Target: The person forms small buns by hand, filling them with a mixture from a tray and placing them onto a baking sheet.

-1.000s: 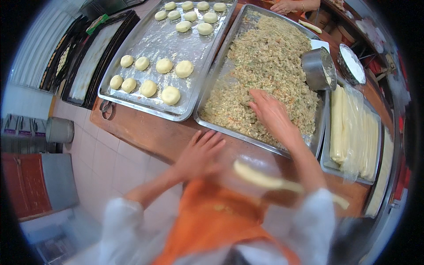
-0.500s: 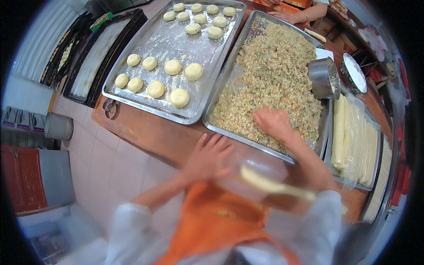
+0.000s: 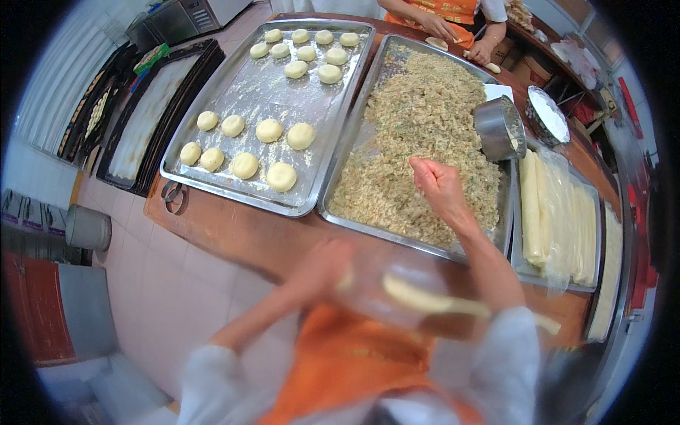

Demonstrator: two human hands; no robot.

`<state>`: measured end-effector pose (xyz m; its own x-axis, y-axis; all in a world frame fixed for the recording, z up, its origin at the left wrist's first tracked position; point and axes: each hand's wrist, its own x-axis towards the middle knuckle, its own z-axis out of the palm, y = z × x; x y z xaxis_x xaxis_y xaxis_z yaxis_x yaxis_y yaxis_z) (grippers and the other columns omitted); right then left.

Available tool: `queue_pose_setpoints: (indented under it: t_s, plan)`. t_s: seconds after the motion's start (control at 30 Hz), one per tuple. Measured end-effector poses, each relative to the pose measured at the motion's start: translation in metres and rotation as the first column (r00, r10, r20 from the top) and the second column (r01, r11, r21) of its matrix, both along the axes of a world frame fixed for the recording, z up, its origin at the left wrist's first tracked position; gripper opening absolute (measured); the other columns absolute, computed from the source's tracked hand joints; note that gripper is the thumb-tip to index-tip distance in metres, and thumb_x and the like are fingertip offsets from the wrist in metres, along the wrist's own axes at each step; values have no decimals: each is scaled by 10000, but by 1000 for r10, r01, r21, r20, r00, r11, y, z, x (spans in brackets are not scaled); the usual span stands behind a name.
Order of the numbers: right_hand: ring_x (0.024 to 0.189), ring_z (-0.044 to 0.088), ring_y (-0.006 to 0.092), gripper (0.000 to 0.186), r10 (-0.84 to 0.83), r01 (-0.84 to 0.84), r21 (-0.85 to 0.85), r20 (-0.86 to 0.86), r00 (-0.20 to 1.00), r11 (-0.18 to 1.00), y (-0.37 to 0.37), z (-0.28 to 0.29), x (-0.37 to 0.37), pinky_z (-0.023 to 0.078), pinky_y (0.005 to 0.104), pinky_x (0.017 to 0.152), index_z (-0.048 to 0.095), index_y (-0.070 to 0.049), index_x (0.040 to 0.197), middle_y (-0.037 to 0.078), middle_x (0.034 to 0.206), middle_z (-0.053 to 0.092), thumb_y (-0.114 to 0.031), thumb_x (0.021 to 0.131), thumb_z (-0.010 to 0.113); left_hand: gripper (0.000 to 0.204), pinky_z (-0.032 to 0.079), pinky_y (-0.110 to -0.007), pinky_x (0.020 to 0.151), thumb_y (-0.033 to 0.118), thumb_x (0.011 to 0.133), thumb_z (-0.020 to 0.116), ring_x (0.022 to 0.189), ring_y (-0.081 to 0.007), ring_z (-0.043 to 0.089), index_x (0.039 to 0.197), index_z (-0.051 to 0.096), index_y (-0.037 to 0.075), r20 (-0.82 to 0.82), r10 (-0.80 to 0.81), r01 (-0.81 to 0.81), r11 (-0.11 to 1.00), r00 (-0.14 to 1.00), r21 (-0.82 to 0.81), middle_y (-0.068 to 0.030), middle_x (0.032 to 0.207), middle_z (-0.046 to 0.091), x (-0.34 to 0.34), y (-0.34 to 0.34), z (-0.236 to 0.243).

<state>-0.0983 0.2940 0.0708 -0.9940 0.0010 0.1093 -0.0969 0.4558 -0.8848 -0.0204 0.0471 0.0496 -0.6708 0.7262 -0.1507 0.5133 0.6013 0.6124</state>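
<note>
My right hand (image 3: pixel 438 185) is closed over the crumbly, speckled filling (image 3: pixel 432 92) heaped in a metal tray (image 3: pixel 397 232). What its fingers hold, if anything, is hidden. My left hand (image 3: pixel 326 268) is at the near edge of the brown table (image 3: pixel 234 227), smeared by motion. A small pale patch, perhaps dough, shows beside its fingers, too blurred to tell. Right of it a long pale strip of dough (image 3: pixel 425 296) lies along the table's near side. At the left, a large tray (image 3: pixel 234 152) carries several round, flattened pale dough pieces (image 3: pixel 282 177) on scattered flour.
A metal pot (image 3: pixel 496 131) stands at the filling's right edge, near a bowl of white powder (image 3: pixel 547 113). Dough logs under plastic (image 3: pixel 559 212) lie on a tray at right. Metal rings (image 3: pixel 173 197) sit at the table's left corner. Another person's hands (image 3: pixel 482 51) work across the table.
My left hand was spread flat by the table edge; now it is blurred with its fingers drawn in. My right hand has turned and come up from the filling. The whole view has shifted slightly.
</note>
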Motion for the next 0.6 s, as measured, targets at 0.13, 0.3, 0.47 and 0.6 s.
queue_pose_setpoints:
  t_s: [0.13,0.3,0.47,0.6]
  plan:
    - [576,478,117,307,10,-25,95,152,988,995,6,5,5,383,240,506,540,-18,749,45,660,505,-290,881,491,361,392,-365,861,38,682,525,1029,-300,472,1040,516,-4,-82,-6,4,1000,997,-25,-154,1077,500,11,-10,-2]
    - [751,490,110,334,97,-140,111,326,940,984,15,24,21,401,226,577,491,-33,929,68,911,511,-363,885,456,275,402,-342,866,80,706,582,1028,-282,486,969,548,8,192,-116,144,979,975,-141,-151,1044,527,-19,-17,25]
    - [677,452,70,266,15,143,-474,314,949,869,23,18,25,357,219,531,528,-82,909,1,847,511,-342,870,488,322,430,-381,859,218,758,603,977,-286,538,1006,532,26,620,-170,-299,761,766,576,-135,1034,557,-15,-25,2]
    - [566,393,43,302,-96,109,-159,89,991,981,27,-1,25,311,219,485,559,-69,756,-37,666,498,-322,886,457,386,467,-433,798,260,785,561,855,-305,587,1088,477,36,841,-479,-754,447,253,481,-160,1011,563,-12,12,14]
